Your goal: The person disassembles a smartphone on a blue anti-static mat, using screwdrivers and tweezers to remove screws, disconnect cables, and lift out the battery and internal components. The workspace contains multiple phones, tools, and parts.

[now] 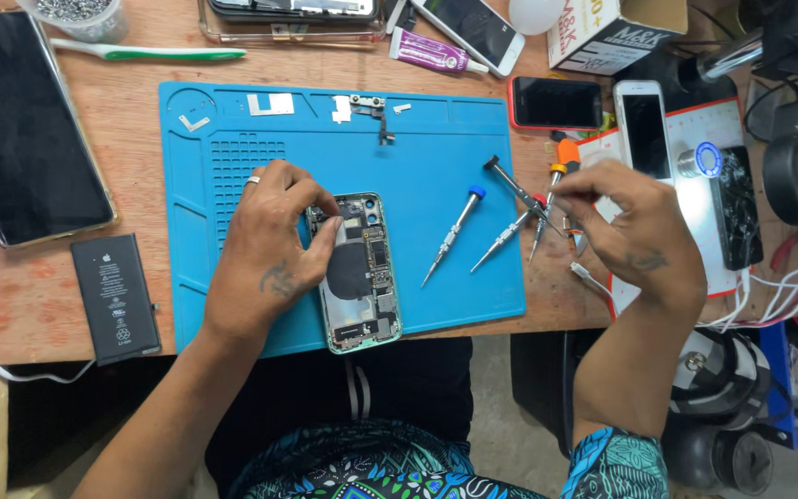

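Note:
An opened phone [362, 277] lies back-up on the blue work mat [436, 129], its inner boards and black shield showing. My left hand [270, 249] rests on the phone's left edge, thumb and fingers pinching its upper left corner. My right hand [634, 222] hovers over the mat's right edge, fingertips closed on thin black tweezers [519, 189] that point up-left. Two small screwdrivers, one with a blue cap [454, 231] and one with a red cap [508, 236], lie on the mat between my hands.
A loose black battery [115, 298] and a large dark tablet [20, 120] lie at the left. Small metal parts [362, 106] sit on the mat's top edge. Several phones [556, 102], a glue tube [431, 51], a box and a microscope base stand at the back and right.

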{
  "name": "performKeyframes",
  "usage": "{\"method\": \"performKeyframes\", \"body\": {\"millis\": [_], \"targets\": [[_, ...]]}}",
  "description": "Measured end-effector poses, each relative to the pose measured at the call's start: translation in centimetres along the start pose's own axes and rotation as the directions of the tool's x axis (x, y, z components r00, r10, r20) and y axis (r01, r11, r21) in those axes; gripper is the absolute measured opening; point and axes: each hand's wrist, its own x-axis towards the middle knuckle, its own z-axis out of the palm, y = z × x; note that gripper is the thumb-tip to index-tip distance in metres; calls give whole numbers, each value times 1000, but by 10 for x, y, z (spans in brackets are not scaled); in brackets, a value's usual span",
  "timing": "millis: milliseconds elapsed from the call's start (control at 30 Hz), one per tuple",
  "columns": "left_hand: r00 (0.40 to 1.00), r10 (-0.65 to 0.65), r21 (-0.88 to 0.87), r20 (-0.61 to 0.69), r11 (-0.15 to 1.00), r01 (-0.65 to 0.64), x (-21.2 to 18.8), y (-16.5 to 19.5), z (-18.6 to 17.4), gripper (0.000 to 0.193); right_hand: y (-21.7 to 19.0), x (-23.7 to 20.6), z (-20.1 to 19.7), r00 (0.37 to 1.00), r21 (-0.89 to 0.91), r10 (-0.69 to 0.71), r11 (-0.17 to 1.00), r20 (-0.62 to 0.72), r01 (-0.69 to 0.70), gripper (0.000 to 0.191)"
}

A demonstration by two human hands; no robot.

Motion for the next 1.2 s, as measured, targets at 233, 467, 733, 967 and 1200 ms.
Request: {"method": "performKeyframes", "body": {"millis": [233, 467, 733, 967, 1200], "targets": [[1000, -28, 6, 3, 1000, 28, -6, 5, 1, 8, 22, -21, 8, 956, -137, 279, 947, -93, -290, 21], [1000, -17, 33, -10, 999, 17, -9, 10, 3, 8, 50, -38, -1, 924, -182, 378, 906, -60, -383, 23], [998, -53, 48, 19, 997, 52, -10, 13, 5, 7, 53, -74, -6, 926, -195, 359, 906, -115, -375, 22], [999, -44, 52, 0, 998, 44, -13, 17, 9, 8, 43, -65, 14, 950, -110, 290, 947, -116, -302, 23], [1000, -23, 36, -13, 999, 23, -14, 16, 6, 8, 29, -50, 19, 919, -205, 382, 896, -100, -394, 24]]}}
